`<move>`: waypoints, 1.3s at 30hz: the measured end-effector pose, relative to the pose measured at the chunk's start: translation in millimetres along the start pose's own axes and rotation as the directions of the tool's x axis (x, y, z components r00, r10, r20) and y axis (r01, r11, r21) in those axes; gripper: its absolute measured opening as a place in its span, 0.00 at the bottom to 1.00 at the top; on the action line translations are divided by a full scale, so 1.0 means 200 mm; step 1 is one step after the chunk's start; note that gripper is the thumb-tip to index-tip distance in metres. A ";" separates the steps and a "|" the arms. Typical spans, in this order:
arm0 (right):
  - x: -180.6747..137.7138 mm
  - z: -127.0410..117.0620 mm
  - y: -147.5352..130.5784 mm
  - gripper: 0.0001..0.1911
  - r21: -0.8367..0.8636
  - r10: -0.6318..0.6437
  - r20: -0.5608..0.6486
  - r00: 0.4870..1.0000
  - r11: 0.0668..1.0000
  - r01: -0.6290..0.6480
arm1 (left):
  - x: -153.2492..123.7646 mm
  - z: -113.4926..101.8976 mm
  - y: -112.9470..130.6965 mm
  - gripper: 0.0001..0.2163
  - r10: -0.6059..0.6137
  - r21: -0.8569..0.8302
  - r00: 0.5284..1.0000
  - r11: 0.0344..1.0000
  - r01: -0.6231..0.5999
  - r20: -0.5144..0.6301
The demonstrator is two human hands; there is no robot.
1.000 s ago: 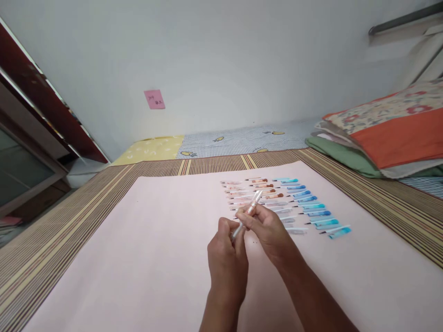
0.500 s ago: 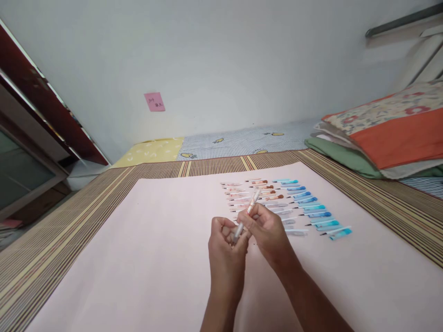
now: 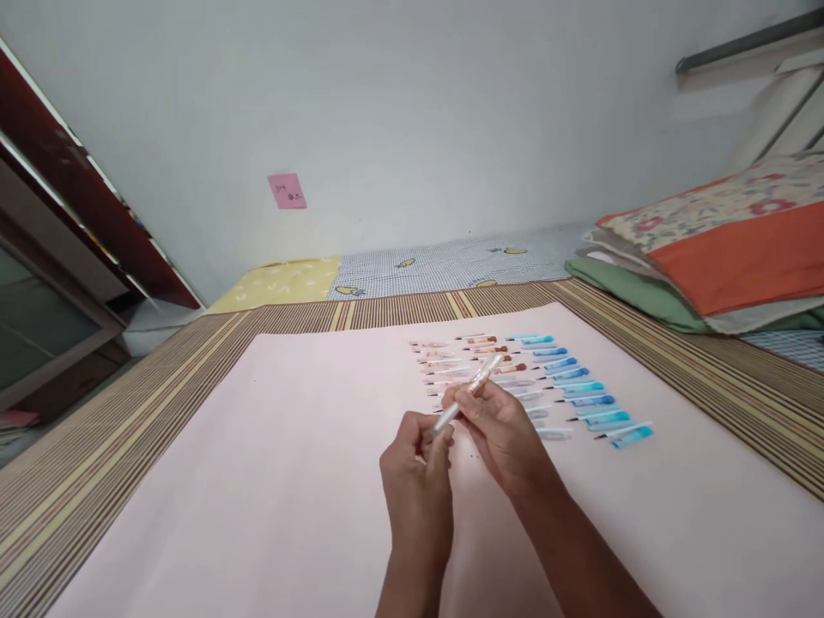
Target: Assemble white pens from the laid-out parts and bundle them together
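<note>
A whitish pen [image 3: 487,371] with a faint reddish pattern is held slantwise above the pink sheet [image 3: 309,446]. My right hand [image 3: 508,438] pinches it around its middle, between thumb and fingers. At the pen's lower end, the closed fingers of my left hand [image 3: 418,472] grip it; part of that end is hidden by them. Just beyond my hands lie columns of pen parts: pale pink pieces [image 3: 444,372], brown-ended pieces [image 3: 513,368] and greyish ones [image 3: 554,435]. Further right are blue pieces [image 3: 589,387], several beside thin white pieces with dark tips.
The pink sheet lies on a striped mat [image 3: 154,412]. Folded bedding with an orange and floral cover [image 3: 740,249] is piled at the right. Behind the mat, a checked cloth [image 3: 431,262] runs along the wall, where a pink note [image 3: 287,190] is stuck.
The pen has tilted further right, its upper end now lower. My left hand has shifted slightly left and down, while my right hand has moved slightly right.
</note>
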State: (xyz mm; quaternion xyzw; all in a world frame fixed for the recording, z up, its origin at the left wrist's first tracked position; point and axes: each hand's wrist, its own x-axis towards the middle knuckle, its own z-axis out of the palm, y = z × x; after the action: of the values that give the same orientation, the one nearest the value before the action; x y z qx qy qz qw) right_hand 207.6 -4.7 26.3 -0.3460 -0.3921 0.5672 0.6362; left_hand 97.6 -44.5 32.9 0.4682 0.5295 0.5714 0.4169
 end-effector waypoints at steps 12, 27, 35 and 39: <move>0.02 -0.05 0.00 0.16 -0.023 -0.004 -0.056 0.998 1.000 0.002 | 0.04 0.00 -0.05 0.19 -0.241 -0.400 0.902 0.834 0.381 0.358; 0.02 -0.01 0.02 0.17 0.105 0.061 -0.051 0.997 0.993 -0.055 | 0.02 0.02 0.00 0.17 -0.207 -0.324 0.946 0.903 0.283 0.249; 0.01 0.02 0.02 0.16 0.228 0.119 -0.026 0.993 0.967 -0.110 | -0.01 0.01 0.02 0.04 0.164 0.078 0.987 0.984 -0.163 0.001; -0.01 0.04 0.01 0.17 0.241 0.160 0.014 0.987 0.958 -0.159 | -0.01 0.03 0.02 0.03 0.073 -0.049 0.997 0.996 -0.072 0.010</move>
State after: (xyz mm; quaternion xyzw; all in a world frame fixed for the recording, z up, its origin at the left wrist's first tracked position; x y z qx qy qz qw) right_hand 199.6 -5.6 27.3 -0.2981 -0.2895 0.6590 0.6269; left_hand 103.4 -45.2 35.8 0.4801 0.4955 0.5962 0.4104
